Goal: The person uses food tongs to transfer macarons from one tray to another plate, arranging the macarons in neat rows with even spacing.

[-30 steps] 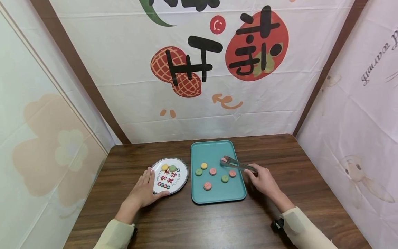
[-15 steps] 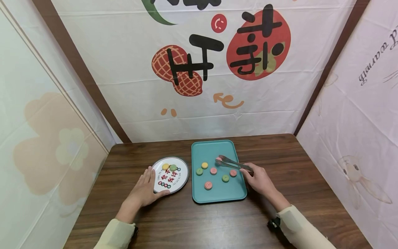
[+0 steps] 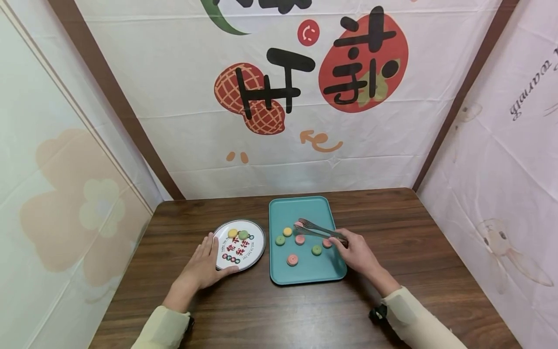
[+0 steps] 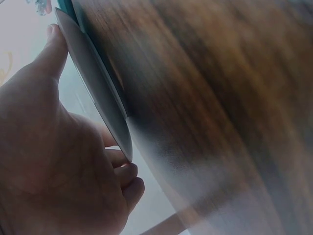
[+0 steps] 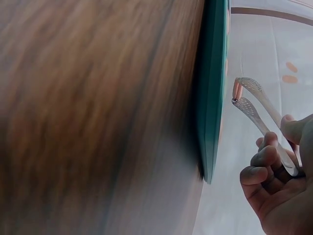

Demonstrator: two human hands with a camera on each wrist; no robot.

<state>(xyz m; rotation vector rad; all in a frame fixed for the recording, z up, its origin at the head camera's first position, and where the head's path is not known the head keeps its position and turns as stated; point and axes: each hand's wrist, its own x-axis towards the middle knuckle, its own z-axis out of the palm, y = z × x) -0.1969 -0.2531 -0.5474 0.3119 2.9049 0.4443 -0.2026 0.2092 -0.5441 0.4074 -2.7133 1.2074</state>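
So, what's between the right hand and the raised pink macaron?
The tongs: the right hand grips them and their tips hold the pink macaron, as the right wrist view shows.

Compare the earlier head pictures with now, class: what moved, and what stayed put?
The right hand has carried the tongs and their pink macaron leftward over the tray toward the plate. The left hand stays at the plate's rim; the yellow macaron and green macaron on it stay put.

Right hand (image 3: 358,252) sits farther left than before, fingers now over edge of tray (image 3: 301,209); tongs (image 3: 320,227) and pinched pink cookie (image 3: 298,224) nearer yellow cookie (image 3: 287,232).
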